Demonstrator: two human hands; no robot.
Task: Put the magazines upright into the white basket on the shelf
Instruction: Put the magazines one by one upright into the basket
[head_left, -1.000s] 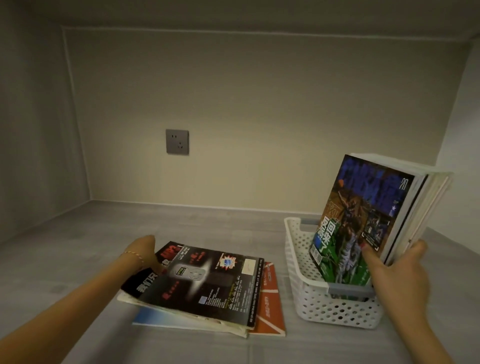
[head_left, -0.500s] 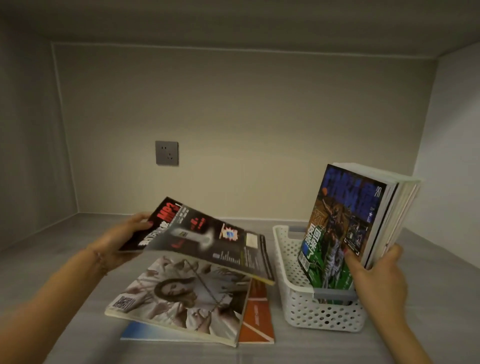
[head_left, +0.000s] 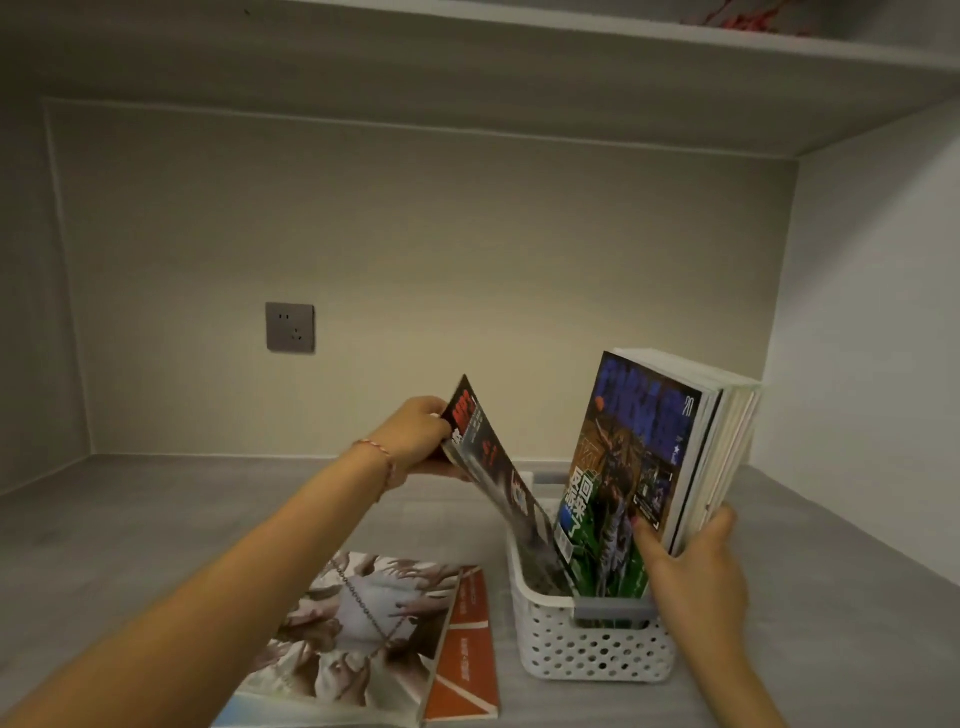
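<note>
Head view | left hand (head_left: 415, 441) grips black magazine (head_left: 498, 483) by its top edge, tilted, lower end inside white basket (head_left: 587, 649) on shelf (head_left: 156, 519) | right hand (head_left: 696, 577) fingers clasp upright magazine stack (head_left: 660, 457) in basket | two magazines (head_left: 363, 634) flat beside basket

Grey wood-grain shelf (head_left: 156, 530), set in a recess w/ beige back wall. White perforated basket (head_left: 597, 649) sits on it at approx 4 o'clock from shelf centre, grey handle on its near end. Just beside basket, at its 9 o'clock, a flat pile of mags lies on the shelf: top one w/ pale cover of many hands (head_left: 358, 623), an orange-cover mag (head_left: 467, 649) sticking out from under it toward the basket, and a blue corner at the bottom near edge.
</note>
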